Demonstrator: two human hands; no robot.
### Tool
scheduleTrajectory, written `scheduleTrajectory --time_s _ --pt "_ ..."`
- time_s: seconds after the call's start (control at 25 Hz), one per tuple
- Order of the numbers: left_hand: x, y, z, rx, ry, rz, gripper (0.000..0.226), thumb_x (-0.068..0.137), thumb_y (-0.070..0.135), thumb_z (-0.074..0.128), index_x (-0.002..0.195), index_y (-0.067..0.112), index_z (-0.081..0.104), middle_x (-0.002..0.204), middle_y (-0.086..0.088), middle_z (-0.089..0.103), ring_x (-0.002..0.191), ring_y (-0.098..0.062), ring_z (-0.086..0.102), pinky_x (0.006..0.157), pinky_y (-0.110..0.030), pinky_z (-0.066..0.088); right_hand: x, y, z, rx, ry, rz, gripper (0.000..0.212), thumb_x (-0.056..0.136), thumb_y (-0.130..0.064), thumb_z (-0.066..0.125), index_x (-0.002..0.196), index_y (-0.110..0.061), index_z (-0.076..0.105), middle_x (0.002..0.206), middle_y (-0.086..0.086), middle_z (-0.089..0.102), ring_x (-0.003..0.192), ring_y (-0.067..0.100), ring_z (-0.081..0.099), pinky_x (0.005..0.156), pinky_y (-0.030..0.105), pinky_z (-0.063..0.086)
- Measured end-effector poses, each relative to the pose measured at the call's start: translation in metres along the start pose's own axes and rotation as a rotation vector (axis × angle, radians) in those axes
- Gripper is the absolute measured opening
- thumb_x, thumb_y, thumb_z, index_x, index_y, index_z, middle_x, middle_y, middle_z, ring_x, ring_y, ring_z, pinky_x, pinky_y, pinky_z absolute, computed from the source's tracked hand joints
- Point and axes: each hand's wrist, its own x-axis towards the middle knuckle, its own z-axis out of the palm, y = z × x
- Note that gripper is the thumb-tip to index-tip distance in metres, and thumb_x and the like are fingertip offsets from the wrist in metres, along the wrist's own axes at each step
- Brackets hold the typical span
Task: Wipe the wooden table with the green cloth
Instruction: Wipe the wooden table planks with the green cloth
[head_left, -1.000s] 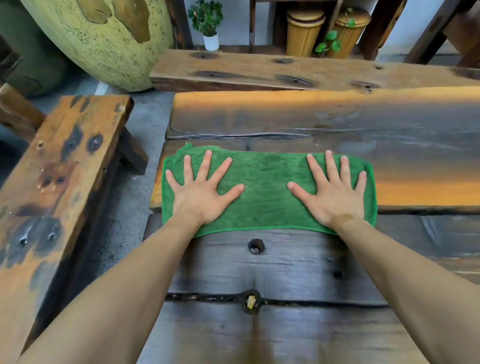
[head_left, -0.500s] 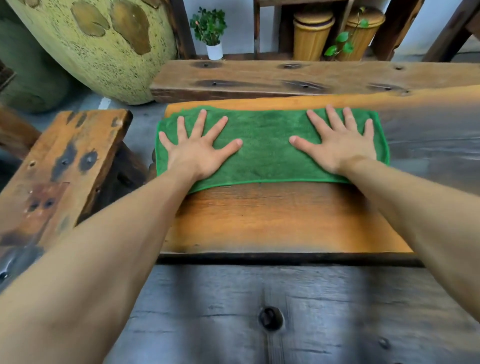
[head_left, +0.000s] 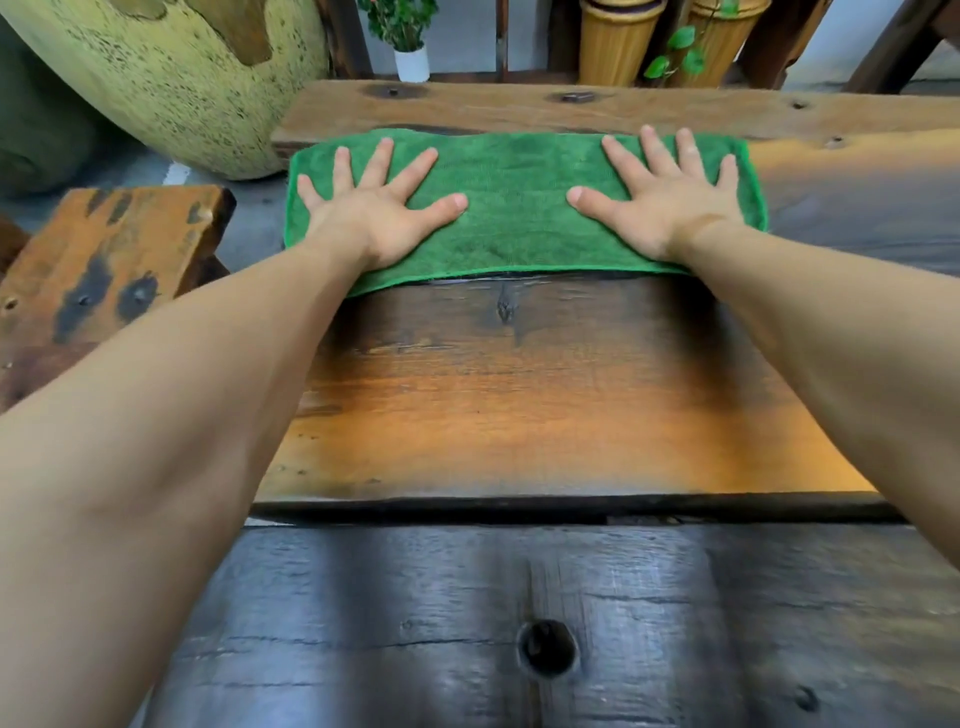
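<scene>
Bench (head_left: 545, 415): heavy plank top, dark at the near board, orange-brown in the middle board; knot holes and cracks run across it. The grain looks rough, so I expect it to drag on fabric.

Green cloth (head_left: 519, 208): lies spread flat as a wide strip at the far end of the bench's middle board, its far hem just short of the separate plank (head_left: 571, 106) behind. Its left end reaches or slightly overhangs the bench's left edge; I cannot tell which. Judged soft, light and limp, with a napped terry-like face. It has no stiffness of its own, so it will bunch if pushed from one point. Best handled by flat pressure at both ends rather than a pinch; palms spread wide should keep it from folding on the rough wood.

Left hand (head_left: 374, 213): rests on the cloth's left third, palm down, fingers (head_left: 382, 161) straight and splayed, holding nothing. Fingertips stop short of the far hem; heel of the palm sits near the near hem.

Right hand (head_left: 665, 202): the same on the right third, flat and splayed, thumb pointing inward. A bare stretch of cloth lies between the two thumbs.
</scene>
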Motion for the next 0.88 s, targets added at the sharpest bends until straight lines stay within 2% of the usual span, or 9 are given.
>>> scheduleTrajectory --time_s 0.2,0.32,0.6,0.72,0.88 --pt "-0.044 0.002 0.013 0.027 0.045 0.014 0.084 0.078 0.095 0.012 0.153 0.06 0.002 0.169 0.01 -0.01 0.155 -0.032 -0.012 0.117 -0.068 -0.007 -0.041 0.001 0.006 -0.016 -0.009 -0.039 0.091 0.08 -0.093 0.011 0.158 -0.048 0.0 0.17 -0.007 -0.008 0.155 0.024 -0.012 0.119 0.065 -0.005" --pt "-0.087 0.001 0.024 0.042 0.022 0.017 0.083 0.079 0.093 0.012 0.153 0.058 -0.003 0.168 0.009 -0.014 0.154 -0.032 -0.014 0.117 -0.068 -0.007 -0.086 0.003 0.015 -0.027 0.008 -0.052 0.089 0.081 -0.092 0.01 0.158 -0.049 -0.001 0.169 -0.007 -0.009 0.155 0.023 -0.013 0.119 0.066 -0.005" --pt "-0.229 0.0 0.045 0.089 -0.045 0.017 0.084 0.078 0.092 0.005 0.152 0.056 -0.012 0.167 0.008 -0.02 0.154 -0.033 -0.016 0.118 -0.067 -0.005 -0.227 0.007 0.035 -0.036 -0.023 -0.052 0.088 0.081 -0.092 0.012 0.156 -0.05 -0.008 0.168 -0.008 -0.015 0.154 0.022 -0.018 0.118 0.066 -0.006" --pt "-0.29 0.001 0.055 0.083 -0.04 0.007 0.087 0.074 0.091 -0.002 0.152 0.056 -0.014 0.167 0.007 -0.021 0.154 -0.033 -0.016 0.118 -0.067 -0.003 -0.286 0.01 0.044 -0.046 -0.015 -0.052 0.089 0.079 -0.092 0.008 0.156 -0.05 -0.009 0.168 -0.008 -0.015 0.154 0.022 -0.018 0.118 0.067 -0.004" --pt "-0.365 0.0 0.072 0.096 -0.037 -0.002 0.084 0.075 0.089 -0.003 0.149 0.056 -0.02 0.165 0.004 -0.027 0.153 -0.034 -0.019 0.118 -0.067 -0.003 -0.36 0.013 0.057 -0.065 -0.014 -0.055 0.089 0.077 -0.091 0.003 0.155 -0.05 -0.011 0.168 -0.007 -0.015 0.154 0.023 -0.017 0.117 0.068 -0.004"
